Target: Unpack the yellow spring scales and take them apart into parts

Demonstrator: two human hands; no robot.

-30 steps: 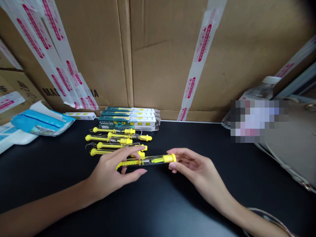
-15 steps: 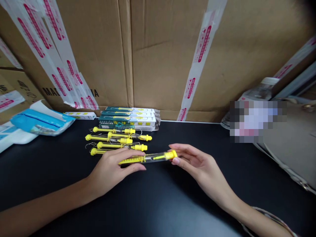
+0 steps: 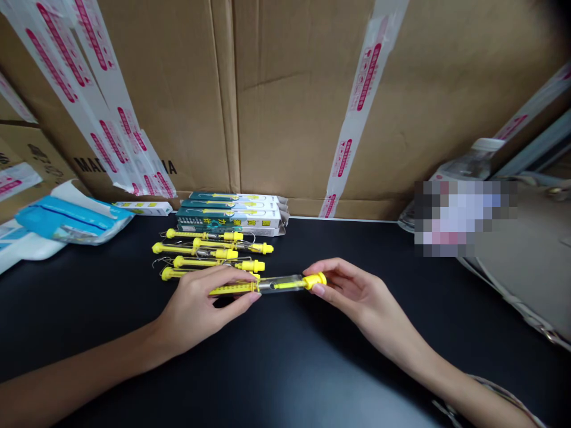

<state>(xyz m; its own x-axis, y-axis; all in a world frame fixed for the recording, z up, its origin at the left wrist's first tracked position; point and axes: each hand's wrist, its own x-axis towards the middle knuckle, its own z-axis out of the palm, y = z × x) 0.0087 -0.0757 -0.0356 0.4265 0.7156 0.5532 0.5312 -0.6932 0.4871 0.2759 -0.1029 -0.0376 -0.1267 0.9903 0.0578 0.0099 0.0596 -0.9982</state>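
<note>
My left hand point(image 3: 209, 303) is closed around the clear tube of a spring scale point(image 3: 283, 284), covering the tube's left end. Inside the tube show a yellow graduated strip and a metal spring part. At the other end, my right hand point(image 3: 352, 291) pinches the yellow end cap point(image 3: 314, 280) between thumb and fingers. The cap sits at the mouth of the tube; whether it is loose cannot be made out. Just behind my left hand lie several more yellow spring scales point(image 3: 214, 250) with wire hooks, side by side on the black table point(image 3: 285, 368).
Printed spring scale boxes point(image 3: 229, 222) are stacked against a large taped carton point(image 3: 285, 119). One small white box point(image 3: 147, 208) and a blue-and-white packet point(image 3: 71, 217) lie to the left. A clear bottle point(image 3: 475, 163) and a beige bag point(image 3: 526, 255) stand at the right.
My right hand has shifted slightly right with the yellow cap, and more of the cap shows beyond the tube. My left hand still grips the tube.
</note>
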